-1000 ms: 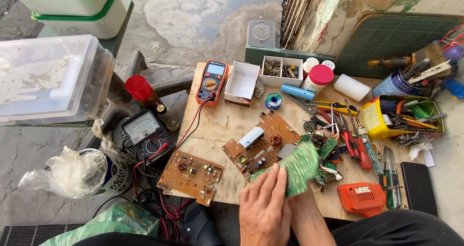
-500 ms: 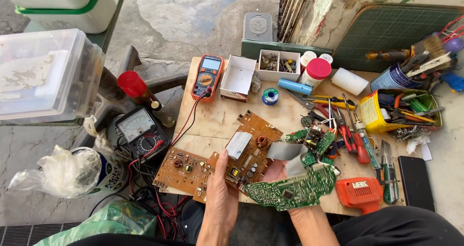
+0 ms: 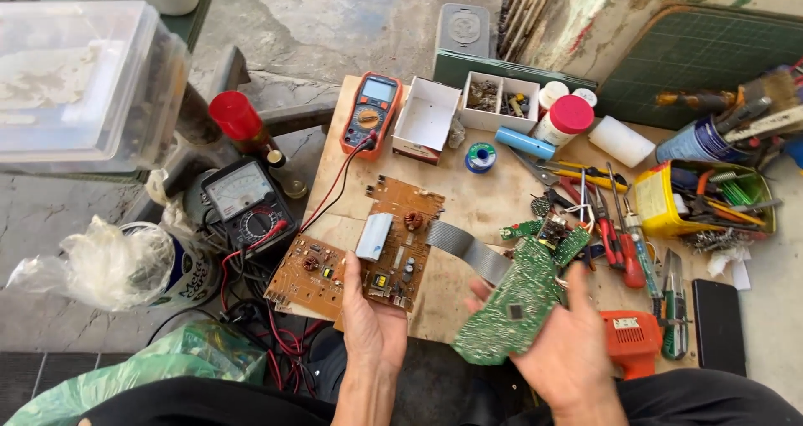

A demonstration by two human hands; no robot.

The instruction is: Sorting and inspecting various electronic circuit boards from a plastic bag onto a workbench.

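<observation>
The left hand (image 3: 370,324) is closed on the near edge of a brown circuit board (image 3: 398,242), thumb on top beside the board's components and the fingers hidden underneath, so the board lies tilted away from the palm over the wooden tabletop (image 3: 468,196). A pale grey block-shaped part (image 3: 374,236) sits on that board just ahead of the thumb, and a small copper coil (image 3: 412,220) stands further out from the hand. A flat grey ribbon cable (image 3: 467,250) runs from the brown board's right edge across to the right hand (image 3: 571,346), which grips a green circuit board (image 3: 512,304) with its solder side turned up, thumb at the board's left and fingers spread along its right edge. Immediately left of the left hand, a second brown circuit board (image 3: 310,275) rests on the table, touching the held one. Beyond it, further left, an analogue meter (image 3: 248,207) with a black case lies among red and black leads. Straight ahead of the left hand, at the far side of the table, sits an orange digital multimeter (image 3: 370,113), with an open white box (image 3: 425,118) just to its right. To the right of the right hand lies an orange tool (image 3: 631,342), and beyond that hand a row of screwdrivers (image 3: 615,229) and pliers lies near a yellow tub (image 3: 661,202) full of tools.
</observation>
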